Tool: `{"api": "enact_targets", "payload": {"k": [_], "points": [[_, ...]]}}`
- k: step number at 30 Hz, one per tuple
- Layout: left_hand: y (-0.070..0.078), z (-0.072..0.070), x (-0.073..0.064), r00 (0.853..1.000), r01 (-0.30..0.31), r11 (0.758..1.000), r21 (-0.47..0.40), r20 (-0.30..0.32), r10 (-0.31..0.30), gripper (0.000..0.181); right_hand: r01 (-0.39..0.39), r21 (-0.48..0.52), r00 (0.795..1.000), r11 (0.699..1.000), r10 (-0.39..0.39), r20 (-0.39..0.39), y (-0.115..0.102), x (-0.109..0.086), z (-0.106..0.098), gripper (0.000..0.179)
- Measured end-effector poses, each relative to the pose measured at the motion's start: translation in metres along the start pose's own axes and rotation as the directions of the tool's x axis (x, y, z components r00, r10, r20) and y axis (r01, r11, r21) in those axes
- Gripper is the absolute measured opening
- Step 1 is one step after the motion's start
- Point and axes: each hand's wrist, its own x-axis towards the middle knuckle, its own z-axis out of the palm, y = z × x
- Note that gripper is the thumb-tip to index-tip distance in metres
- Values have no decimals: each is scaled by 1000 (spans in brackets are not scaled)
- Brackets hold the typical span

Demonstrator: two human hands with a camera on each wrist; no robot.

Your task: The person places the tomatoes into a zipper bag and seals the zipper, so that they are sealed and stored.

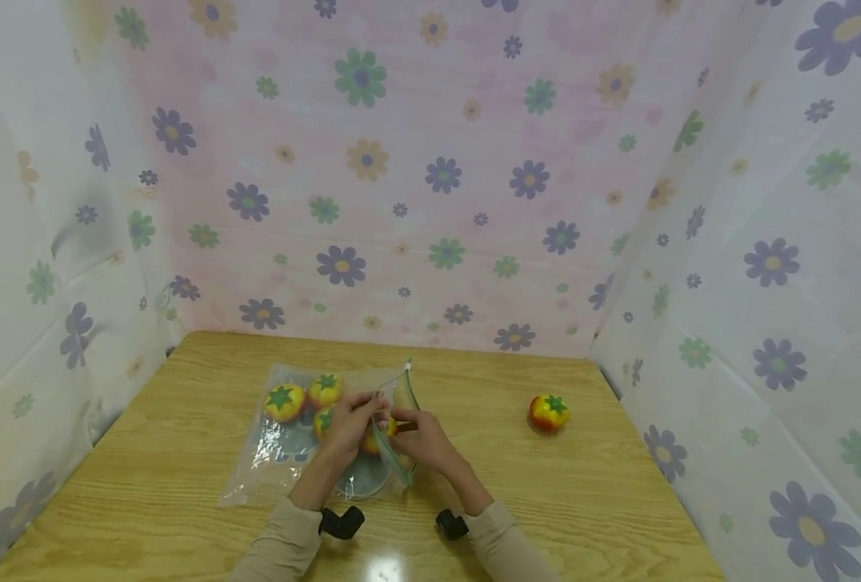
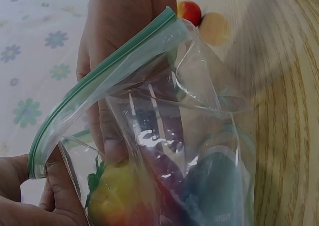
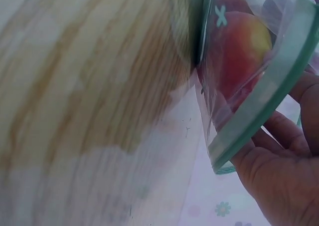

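Observation:
A clear zip bag [image 1: 255,469] with a green zip strip lies on the table, its mouth toward the right. Several yellow-red toy tomatoes [image 1: 282,402] with green star-shaped tops are inside it. My left hand [image 1: 350,428] pinches the bag's rim near the green strip. At the mouth is my right hand [image 1: 426,440], its fingers reaching in, fairly straight. In the left wrist view one of its fingertips touches a tomato [image 2: 117,191] just inside the opening. The right wrist view shows the right hand [image 3: 284,181] beside the green strip [image 3: 279,86]; some fingers are hidden.
One loose tomato [image 1: 549,413] sits on the wooden table [image 1: 503,477] to the right of the bag. Flower-patterned cloth [image 1: 401,202] stands behind the table and on both sides. Each wrist carries a black mount [image 1: 342,523].

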Motion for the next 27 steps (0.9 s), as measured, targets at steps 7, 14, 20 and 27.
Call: {"api": "enact_targets", "payload": {"k": [7,14,20,27], "points": [[3,1,0,1000,-13,1000,-28,7,13,32,11,19,1000,1000,-11,-23,1,3,2,39],[3,1,0,1000,-5,1000,-15,8,6,32,21,53,999,998,-19,-38,-1,4,6,34],[3,-1,-1,1000,-3,1000,6,15,3,34,51,55,998,997,-52,19,-2,2,4,37],[2,1,-2,1000,-13,999,47,-10,14,33,71,54,997,996,-71,-5,-2,5,7,36]]}}
